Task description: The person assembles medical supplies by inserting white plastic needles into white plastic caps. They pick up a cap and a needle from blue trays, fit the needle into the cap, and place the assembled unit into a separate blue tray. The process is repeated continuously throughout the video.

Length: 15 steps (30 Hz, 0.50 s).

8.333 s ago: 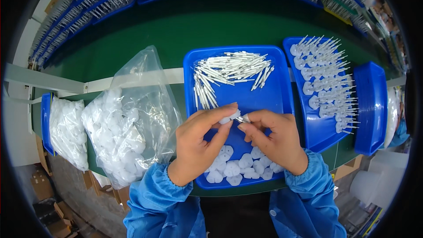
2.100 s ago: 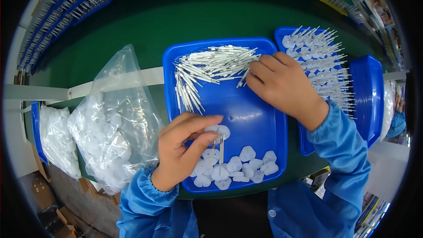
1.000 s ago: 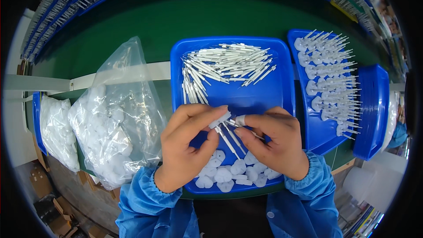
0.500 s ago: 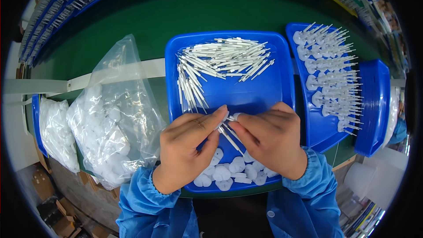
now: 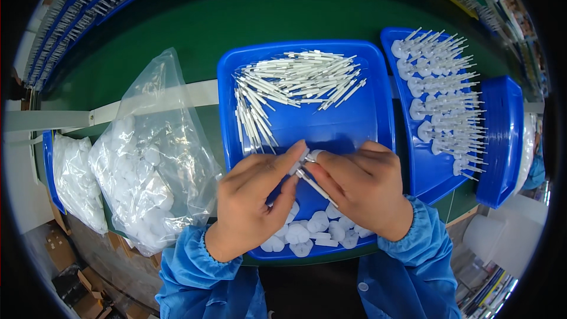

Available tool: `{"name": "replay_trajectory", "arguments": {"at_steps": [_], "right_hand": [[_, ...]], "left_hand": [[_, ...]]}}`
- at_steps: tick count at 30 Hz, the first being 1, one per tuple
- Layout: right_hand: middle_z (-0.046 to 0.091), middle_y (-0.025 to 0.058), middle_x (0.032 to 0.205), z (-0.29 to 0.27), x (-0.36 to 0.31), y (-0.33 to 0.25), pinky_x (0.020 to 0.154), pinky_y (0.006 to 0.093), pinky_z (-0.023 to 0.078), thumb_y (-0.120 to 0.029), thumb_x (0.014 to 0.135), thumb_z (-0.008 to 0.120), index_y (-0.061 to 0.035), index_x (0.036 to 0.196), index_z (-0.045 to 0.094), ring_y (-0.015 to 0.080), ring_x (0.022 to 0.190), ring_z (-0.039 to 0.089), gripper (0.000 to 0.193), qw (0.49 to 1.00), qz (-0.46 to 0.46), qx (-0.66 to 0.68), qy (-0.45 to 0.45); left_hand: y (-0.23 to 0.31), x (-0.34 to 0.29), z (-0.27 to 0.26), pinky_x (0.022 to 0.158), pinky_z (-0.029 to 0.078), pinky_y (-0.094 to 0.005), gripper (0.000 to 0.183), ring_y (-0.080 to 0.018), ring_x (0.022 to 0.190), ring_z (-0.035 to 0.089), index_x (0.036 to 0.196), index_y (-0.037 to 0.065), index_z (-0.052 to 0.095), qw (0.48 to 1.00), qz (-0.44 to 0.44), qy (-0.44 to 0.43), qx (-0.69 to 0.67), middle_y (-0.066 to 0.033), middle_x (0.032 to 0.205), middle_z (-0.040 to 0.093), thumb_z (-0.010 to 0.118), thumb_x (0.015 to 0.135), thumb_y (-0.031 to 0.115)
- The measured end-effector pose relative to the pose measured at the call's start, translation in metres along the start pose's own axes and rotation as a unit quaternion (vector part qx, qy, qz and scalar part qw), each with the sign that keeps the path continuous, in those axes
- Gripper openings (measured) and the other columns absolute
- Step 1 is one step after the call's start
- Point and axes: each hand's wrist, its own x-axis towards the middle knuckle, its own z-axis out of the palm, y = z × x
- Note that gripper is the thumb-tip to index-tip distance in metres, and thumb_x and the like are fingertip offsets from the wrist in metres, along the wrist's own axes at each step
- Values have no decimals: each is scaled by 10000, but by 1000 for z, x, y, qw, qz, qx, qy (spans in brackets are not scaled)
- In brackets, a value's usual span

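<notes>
Midway through the work, by the look of it. Left hand clamped on a scalloped white disc, thumb and forefinger pinching it above the middle tray. At least one white stick stands out of the disc's underside, slanting down toward the right palm. Right hand curled in close, thumb and forefinger brought up to the disc's edge; whether they grip another stick or merely press, I cannot tell (the knuckles hide the very spot I want).

Done, I judge: the assembled pieces in the right-hand tray, discs with sticks projecting from them, set out in rows, points toward the person's right. They cover much of that tray; bare blue shows along its near end, so there seems to be room for more. The piece in hand I would call part-built.

Left to do: a thick heap of loose sticks across the far end of the middle tray, and a cluster of loose discs at the near end, partly covered by the hands. More discs fill a clear bag to the left on the green tabletop, with a second plump bag beyond it. Parts on hand look plentiful; sticks, too, seem far from running short. At far right, a stack of blue trays beside the filled one.
</notes>
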Motion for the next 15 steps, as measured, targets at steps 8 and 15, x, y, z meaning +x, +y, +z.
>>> {"name": "replay_trajectory", "arguments": {"at_steps": [8, 15], "right_hand": [[828, 102, 1055, -9, 3, 22, 737, 314, 589, -62, 842, 925, -17, 1150, 798, 231, 861, 796, 337, 982, 37, 187, -12], [815, 111, 952, -7, 0, 12, 830, 330, 636, -18, 887, 899, 20, 1262, 735, 177, 882, 799, 412, 921, 125, 367, -42]], "left_hand": [[0, 4, -13, 853, 591, -321, 582, -231, 1026, 733, 1371, 40, 775, 997, -33, -31, -68, -122, 1180, 740, 932, 811, 37], [-2, 4, 1, 721, 546, -316, 621, -216, 930, 665, 1318, 87, 817, 996, 70, 43, -23, -67, 1159, 696, 948, 723, -35]]}}
